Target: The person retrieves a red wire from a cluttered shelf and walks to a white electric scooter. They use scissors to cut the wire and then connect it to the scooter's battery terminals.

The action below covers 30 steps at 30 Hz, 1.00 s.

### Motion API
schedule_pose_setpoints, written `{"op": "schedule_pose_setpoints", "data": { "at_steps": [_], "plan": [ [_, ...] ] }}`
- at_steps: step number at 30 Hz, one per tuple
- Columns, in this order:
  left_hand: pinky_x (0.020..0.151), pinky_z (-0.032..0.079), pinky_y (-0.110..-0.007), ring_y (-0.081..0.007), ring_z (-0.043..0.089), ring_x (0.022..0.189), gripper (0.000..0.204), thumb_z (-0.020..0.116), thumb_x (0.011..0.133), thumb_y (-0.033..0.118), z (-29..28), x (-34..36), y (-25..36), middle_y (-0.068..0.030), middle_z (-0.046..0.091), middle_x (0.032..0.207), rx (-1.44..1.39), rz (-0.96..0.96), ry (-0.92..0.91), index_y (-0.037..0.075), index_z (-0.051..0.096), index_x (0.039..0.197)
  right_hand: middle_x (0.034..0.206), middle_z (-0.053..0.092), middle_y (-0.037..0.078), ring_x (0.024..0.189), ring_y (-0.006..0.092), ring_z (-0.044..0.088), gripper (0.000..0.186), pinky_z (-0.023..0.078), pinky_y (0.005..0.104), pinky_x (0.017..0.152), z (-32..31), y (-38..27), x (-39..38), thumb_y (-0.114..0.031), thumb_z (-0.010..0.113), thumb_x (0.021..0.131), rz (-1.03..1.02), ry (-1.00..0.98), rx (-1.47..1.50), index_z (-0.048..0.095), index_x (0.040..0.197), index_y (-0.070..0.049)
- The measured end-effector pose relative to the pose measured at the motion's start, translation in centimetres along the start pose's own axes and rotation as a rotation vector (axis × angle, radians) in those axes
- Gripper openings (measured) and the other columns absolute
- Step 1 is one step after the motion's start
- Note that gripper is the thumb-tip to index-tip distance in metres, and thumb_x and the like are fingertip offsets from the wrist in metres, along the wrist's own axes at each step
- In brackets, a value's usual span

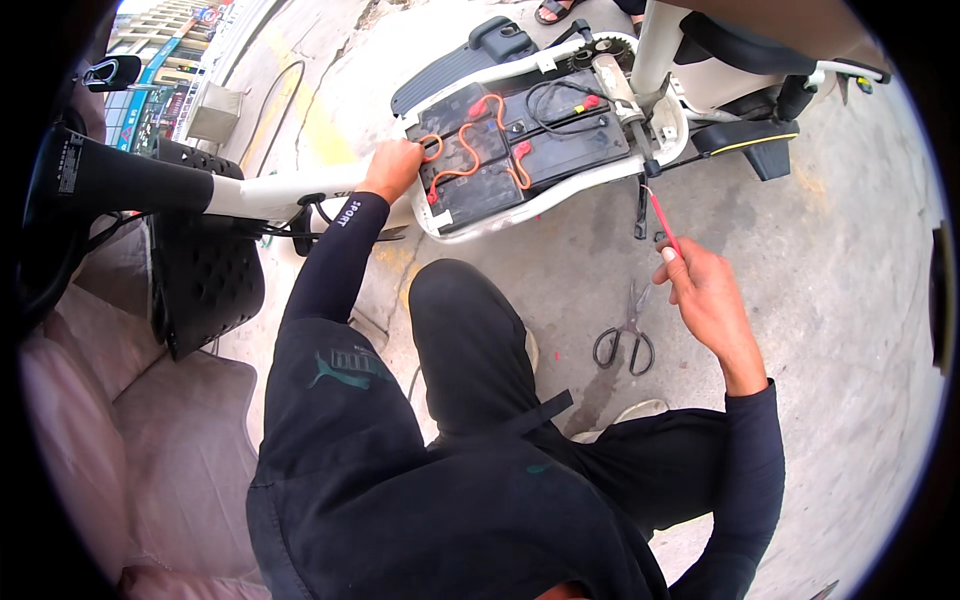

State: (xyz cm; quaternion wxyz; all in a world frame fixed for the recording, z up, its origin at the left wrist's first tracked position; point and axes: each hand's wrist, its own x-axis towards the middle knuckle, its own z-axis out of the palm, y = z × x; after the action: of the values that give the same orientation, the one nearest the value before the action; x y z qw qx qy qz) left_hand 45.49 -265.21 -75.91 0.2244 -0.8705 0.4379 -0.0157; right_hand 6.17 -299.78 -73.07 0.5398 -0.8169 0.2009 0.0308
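A white electric scooter (480,225) has its deck uncovered, showing black batteries (565,150) linked by orange wires (460,170) with red terminal caps and a black cable. My left hand (392,165) is closed at the deck's front end, beside an orange wire loop; what its fingers grip is hidden. My right hand (700,290) grips a thin red tool (661,215), like a screwdriver, angled up toward the deck's rear frame. Black-handled scissors (637,350) lie on the concrete below, and small black parts (640,225) lie under the deck's rear.
A black footboard panel (430,75) rests beyond the deck. A black perforated basket (200,300) and grey padded cover (170,440) are at left. Someone's sandaled foot (553,10) shows at the top. A cable (285,95) runs along the concrete ground (830,310).
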Motion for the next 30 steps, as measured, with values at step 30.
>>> {"op": "schedule_pose_setpoints", "data": {
  "at_steps": [30],
  "plan": [
    [0.08, 0.058, -0.042, -0.0316, 0.073, 0.083, 0.022, 0.086, 0.071, 0.015, 0.1, 1.5, -2.0, -0.0125, 0.076, 0.085, -0.4, -0.206, -0.124, 0.01, 0.08, 0.091, 0.078, 0.071, 0.017, 0.067, 0.0334, 0.065, 0.03, 0.049, 0.0413, 0.064, -0.4, 0.1, -0.7, -0.023, 0.051, 0.106, -0.009, -0.002, 0.024, 0.065, 0.112, 0.003]
  ]
}}
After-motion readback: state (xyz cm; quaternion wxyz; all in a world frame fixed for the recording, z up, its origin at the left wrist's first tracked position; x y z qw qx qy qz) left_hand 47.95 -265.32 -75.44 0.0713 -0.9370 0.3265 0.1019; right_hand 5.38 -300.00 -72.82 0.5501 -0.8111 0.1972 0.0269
